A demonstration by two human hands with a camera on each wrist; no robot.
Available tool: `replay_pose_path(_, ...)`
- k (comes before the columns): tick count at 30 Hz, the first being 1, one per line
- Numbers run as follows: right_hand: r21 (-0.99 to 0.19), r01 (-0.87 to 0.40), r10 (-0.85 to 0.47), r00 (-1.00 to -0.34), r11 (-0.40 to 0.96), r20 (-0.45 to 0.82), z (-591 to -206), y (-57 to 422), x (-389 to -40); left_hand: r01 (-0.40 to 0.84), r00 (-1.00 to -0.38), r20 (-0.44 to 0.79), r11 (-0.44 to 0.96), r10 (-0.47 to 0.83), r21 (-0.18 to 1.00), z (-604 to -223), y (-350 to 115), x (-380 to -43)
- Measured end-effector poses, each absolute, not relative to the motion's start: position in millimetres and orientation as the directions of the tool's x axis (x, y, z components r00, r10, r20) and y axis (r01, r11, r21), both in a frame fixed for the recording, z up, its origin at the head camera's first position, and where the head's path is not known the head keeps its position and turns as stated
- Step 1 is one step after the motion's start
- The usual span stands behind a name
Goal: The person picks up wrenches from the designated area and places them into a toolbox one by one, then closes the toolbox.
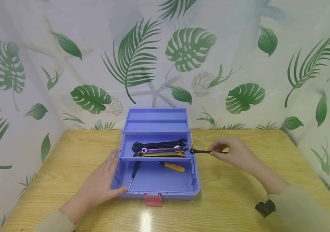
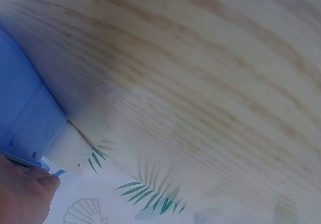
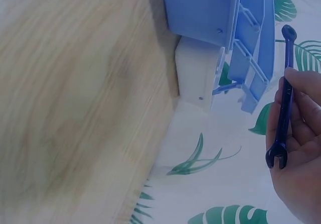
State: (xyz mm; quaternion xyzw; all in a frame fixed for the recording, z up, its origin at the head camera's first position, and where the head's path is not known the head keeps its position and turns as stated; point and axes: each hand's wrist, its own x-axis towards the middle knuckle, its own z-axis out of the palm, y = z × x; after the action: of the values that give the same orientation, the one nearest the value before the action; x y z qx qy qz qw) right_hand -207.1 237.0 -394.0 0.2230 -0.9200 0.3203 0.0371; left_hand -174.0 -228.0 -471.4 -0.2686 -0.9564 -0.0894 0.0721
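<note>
A dark combination wrench (image 1: 203, 151) is pinched between the thumb and fingers of my right hand (image 1: 235, 153), just right of the blue toolbox (image 1: 195, 188). Its ring end points left at the upper tray, and in the right wrist view the open end of the wrench (image 3: 285, 103) lies over the palm. My left hand (image 1: 102, 182) rests on the toolbox's left side, fingers extended along the wall and thumb on the front rim. In the tray lie a black wrench (image 1: 159, 145), a purple wrench (image 1: 162, 149) and a gold wrench (image 1: 165, 154).
Inside the lower compartment are a black screwdriver (image 1: 136, 169) and a yellow-handled screwdriver (image 1: 174, 167). A pink latch (image 1: 154, 200) hangs at the toolbox's front. The wooden table (image 1: 225, 199) meets a leaf-patterned curtain (image 1: 211, 106) behind.
</note>
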Motion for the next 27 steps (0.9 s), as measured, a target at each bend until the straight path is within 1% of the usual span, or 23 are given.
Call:
replay_pose_path(8, -0.583, -0.473, -0.422, -0.876, 0.661, 0.232, -389, 213, -223, 0.526, -0.846, 0.177, 0.840, 0.502, 0.133, -469, -229, -174)
replay_pose_path(14, -0.610, -0.479, -0.441, -0.869, 0.631, 0.225, -386, 198, -232, 0.537, -0.838, 0.192, 0.834, 0.510, 0.126, -469, -228, -174)
replay_pose_path(22, -0.653, -0.528, -0.487, -0.832, 0.543, 0.267, -386, 179, -241, 0.526, -0.847, 0.173, 0.840, 0.503, 0.130, -468, -228, -174)
replay_pose_path(27, -0.667, -0.511, -0.482, -0.839, 0.542, 0.251, -388, 170, -244, 0.530, -0.843, 0.180, 0.839, 0.506, 0.124, -468, -227, -174)
